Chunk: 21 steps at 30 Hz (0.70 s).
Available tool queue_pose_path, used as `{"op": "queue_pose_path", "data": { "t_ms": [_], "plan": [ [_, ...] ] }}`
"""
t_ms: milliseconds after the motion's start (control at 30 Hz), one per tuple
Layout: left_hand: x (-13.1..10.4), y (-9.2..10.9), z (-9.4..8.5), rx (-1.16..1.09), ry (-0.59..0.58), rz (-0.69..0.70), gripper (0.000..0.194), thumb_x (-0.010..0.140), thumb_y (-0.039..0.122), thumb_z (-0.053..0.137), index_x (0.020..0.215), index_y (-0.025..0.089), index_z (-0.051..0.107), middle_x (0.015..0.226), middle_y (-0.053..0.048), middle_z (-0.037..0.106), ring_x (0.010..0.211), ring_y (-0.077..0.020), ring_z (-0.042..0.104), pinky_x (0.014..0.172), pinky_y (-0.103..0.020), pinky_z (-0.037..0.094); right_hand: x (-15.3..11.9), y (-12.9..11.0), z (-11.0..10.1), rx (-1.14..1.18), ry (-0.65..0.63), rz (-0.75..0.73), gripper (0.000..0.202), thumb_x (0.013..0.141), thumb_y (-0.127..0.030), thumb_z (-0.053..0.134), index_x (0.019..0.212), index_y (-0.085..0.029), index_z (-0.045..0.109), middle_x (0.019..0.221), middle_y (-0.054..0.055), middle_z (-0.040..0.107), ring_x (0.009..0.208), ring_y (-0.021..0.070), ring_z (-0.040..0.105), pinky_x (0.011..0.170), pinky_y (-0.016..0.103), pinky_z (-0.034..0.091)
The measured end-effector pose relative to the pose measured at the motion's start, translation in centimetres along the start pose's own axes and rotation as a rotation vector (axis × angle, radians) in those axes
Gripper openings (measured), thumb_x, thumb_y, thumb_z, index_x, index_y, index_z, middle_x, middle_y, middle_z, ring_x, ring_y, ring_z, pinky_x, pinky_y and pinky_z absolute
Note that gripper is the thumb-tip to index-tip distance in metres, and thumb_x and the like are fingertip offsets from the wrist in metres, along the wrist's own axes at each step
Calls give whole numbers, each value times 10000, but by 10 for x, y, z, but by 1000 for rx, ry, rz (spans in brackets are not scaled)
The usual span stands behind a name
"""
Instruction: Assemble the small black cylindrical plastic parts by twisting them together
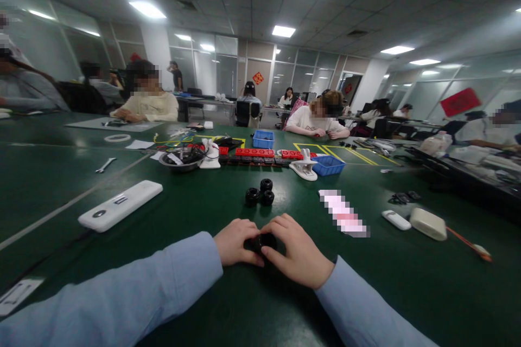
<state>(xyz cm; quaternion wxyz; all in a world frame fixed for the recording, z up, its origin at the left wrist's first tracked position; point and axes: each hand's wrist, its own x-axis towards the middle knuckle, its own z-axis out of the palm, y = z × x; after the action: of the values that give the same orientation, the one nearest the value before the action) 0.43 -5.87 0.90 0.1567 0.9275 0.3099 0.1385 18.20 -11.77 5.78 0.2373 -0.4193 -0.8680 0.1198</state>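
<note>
My left hand [236,241] and my right hand [299,252] meet over the near middle of the table, both closed on a small black ring-like wheel part [267,241]. My fingers wrap it from either side and cover much of it, so its full shape is hidden. Just beyond my hands sits a small group of knobbly black wheels [252,196], resting close together on the green tabletop [211,200].
Left of me lie a long white power bank-like case [122,206] and a wrench [106,165]. Farther back are a metal bowl [181,160], a row of red blocks [255,153], white clamps [304,165] and blue bins [329,165]. A beige oval object [428,223] lies right. Several people sit beyond.
</note>
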Motion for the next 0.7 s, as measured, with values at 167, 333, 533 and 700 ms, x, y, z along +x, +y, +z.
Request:
{"op": "queue_pose_path", "data": {
  "t_ms": [167, 333, 533, 700],
  "plan": [
    [-1, 3, -3, 0, -10, -12, 410, 634, 518, 698, 880, 197, 631, 813, 6, 593, 784, -187, 530, 688, -295, 357, -2, 1, -2, 24, -8, -75, 227, 734, -130, 576, 958, -158, 591, 940, 50, 609, 853, 194, 475, 794, 342, 387],
    [0, 4, -3, -3, -26, -24, 381, 650, 512, 687, 847, 192, 629, 810, 5, 594, 778, -184, 527, 696, -293, 362, -3, -2, -2, 36, -30, -123, 266, 734, -154, 555, 997, -178, 583, 992, 44, 628, 833, 199, 487, 775, 353, 381],
    [0, 0, 0, -6, -5, 4, 352, 655, 516, 683, 729, 182, 597, 787, 17, 575, 775, -168, 521, 687, -279, 347, -2, -9, -4, 55, -55, -135, 270, 672, -77, 497, 903, -182, 590, 908, 35, 644, 785, 195, 477, 742, 342, 385],
    [0, -1, 1, 10, 8, 22, 359, 659, 529, 670, 691, 184, 579, 734, 28, 547, 731, -151, 501, 652, -262, 330, -3, -12, -4, 68, -69, -171, 202, 652, -56, 455, 735, -191, 581, 800, 14, 639, 769, 185, 463, 728, 328, 376]
  ]
}}
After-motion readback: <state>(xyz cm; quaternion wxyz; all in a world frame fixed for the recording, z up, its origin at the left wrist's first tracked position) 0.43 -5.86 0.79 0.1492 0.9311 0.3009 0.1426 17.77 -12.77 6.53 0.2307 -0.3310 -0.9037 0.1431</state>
